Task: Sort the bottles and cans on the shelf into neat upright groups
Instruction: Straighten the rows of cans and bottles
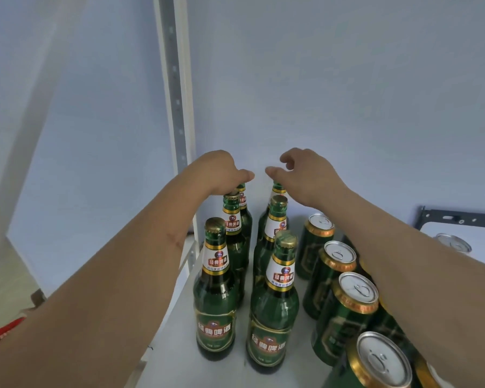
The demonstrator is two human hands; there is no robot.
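Head view: six green bottles [216, 287] are stood upright in two rows on the shelf [177, 317], cans [345, 312] alongside. The rear-left bottle's cap is gripped from above by the left hand [221, 172]; the right hand [308, 175] is held open above the rear-right bottle.

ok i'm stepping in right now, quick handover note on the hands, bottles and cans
Left hand: curled over the cap of the back-left bottle; appears to grip it.
Right hand: fingers loosely curled above the back-right bottle; contact unclear.
Bottles: six green bottles upright in two columns of three on the white shelf; front pair stands nearest.
Cans: a column of green cans upright to the right, partly hidden by the right forearm; one more can sits apart, far right.
Done: bottles grouped, cans lined up.
Left: settle the back bottles, bring in the stray can.
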